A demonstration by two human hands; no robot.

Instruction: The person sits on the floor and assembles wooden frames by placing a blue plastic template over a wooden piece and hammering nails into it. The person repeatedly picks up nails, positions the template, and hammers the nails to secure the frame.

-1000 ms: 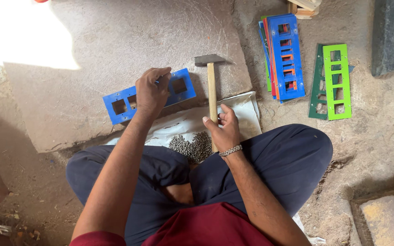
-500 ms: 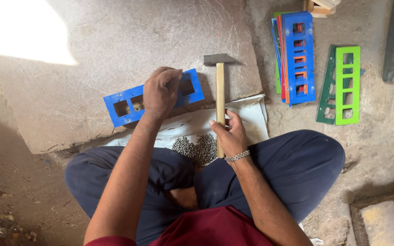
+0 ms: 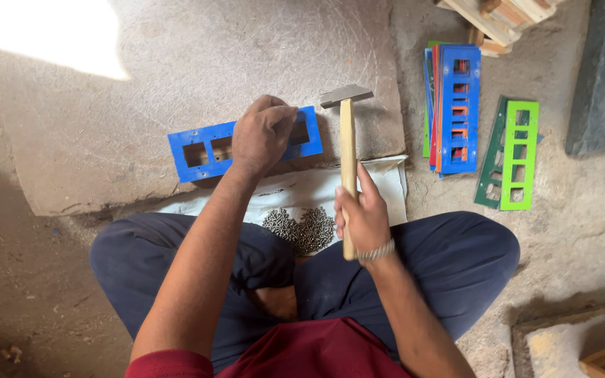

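Two hands busy, one view only, the head camera looking straight down. Left hand lies curled over the middle of the blue slotted plate, fingertips pinched toward its far edge; whether they hold a nail I cannot tell. The plate sits on the stone slab, close to the slab's near edge. Right hand is wrapped firmly round the wooden handle of the hammer.

Change since a second ago: the hammer head has swung left and now stands just beside the plate's right end, handle nearly upright in frame, where before it sat further off. The left hand has kept its place on the plate. I read that as lining up for a blow.

Pile of small nails rests on the white sheet at the slab's near edge, between the knees. Stack of blue and orange plates and green plates lie on the ground well to the right.
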